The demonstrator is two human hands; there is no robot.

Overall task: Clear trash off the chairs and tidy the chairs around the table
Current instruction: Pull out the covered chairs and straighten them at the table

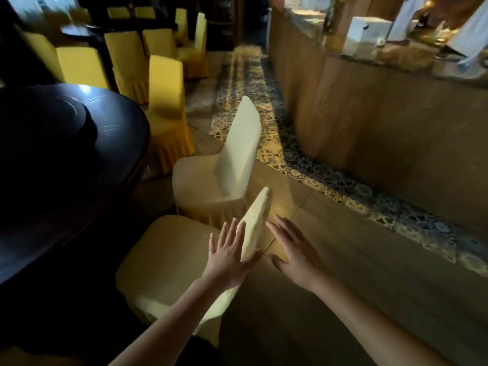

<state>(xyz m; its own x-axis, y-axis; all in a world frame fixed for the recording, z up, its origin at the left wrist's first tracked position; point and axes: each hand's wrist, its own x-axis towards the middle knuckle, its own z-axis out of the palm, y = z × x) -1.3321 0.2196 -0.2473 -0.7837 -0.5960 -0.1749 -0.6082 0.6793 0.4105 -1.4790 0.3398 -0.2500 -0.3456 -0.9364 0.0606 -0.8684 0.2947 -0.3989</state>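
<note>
the left hand (229, 256) is laid flat, fingers straight and spread, against the seat side of the backrest (256, 218) of the nearest chair (169, 250), with the thumb stretched across the backrest's top edge. the right hand (293, 250) is held wide on the other side of the same backrest, fingers straight and apart; whether it is touching the fabric cannot be told. nothing is gripped by either of the hands. the nearest chair is dressed in a pale cream cover and is set beside the dark round surface (66, 159) at the left, its seat turned towards it. just beyond, a second cream chair (200, 182) is placed near the same surface, its backrest upright and turned towards the aisle. a yellow-covered chair (166, 101) is seen next along the rim, pushed close. a strip of patterned tiles (290, 159) is laid in the floor to the right, running along a long wooden surface (369, 107), on which a white box (367, 33) is stood. farther back, more yellow chairs (126, 56) are grouped around another dark table (75, 29), blurred.
</note>
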